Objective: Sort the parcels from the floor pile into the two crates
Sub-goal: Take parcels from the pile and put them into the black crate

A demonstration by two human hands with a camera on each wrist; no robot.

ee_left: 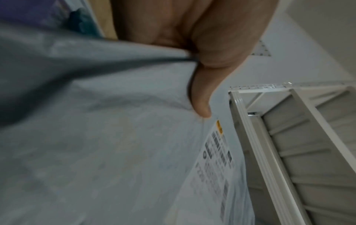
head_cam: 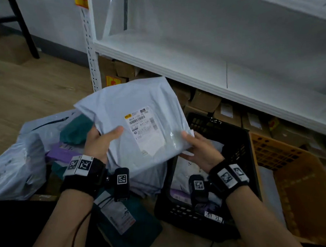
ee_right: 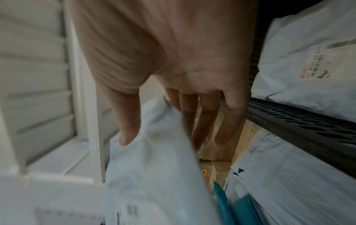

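I hold a pale grey poly-mailer parcel point(head_cam: 135, 113) up in front of me, its white shipping label point(head_cam: 145, 129) facing me. My left hand point(head_cam: 101, 139) grips its left edge, thumb on top; the left wrist view shows the thumb point(ee_left: 202, 97) pressed onto the parcel point(ee_left: 108, 137). My right hand point(head_cam: 198, 148) pinches the parcel's lower right corner, thumb on top and fingers point(ee_right: 204, 121) underneath the parcel point(ee_right: 154, 164). The black crate point(head_cam: 237, 142) below my right hand holds several parcels. An orange crate point(head_cam: 283, 155) stands to its right. The floor pile point(head_cam: 29, 151) lies at the left.
A white metal shelf unit point(head_cam: 174, 53) rises right behind the crates, with cardboard boxes point(head_cam: 206, 101) under its lowest shelf. A teal parcel point(head_cam: 125, 218) lies on the floor between my forearms. Wooden floor point(head_cam: 26, 86) stretches to the far left, with a black furniture leg point(head_cam: 25, 28) standing there.
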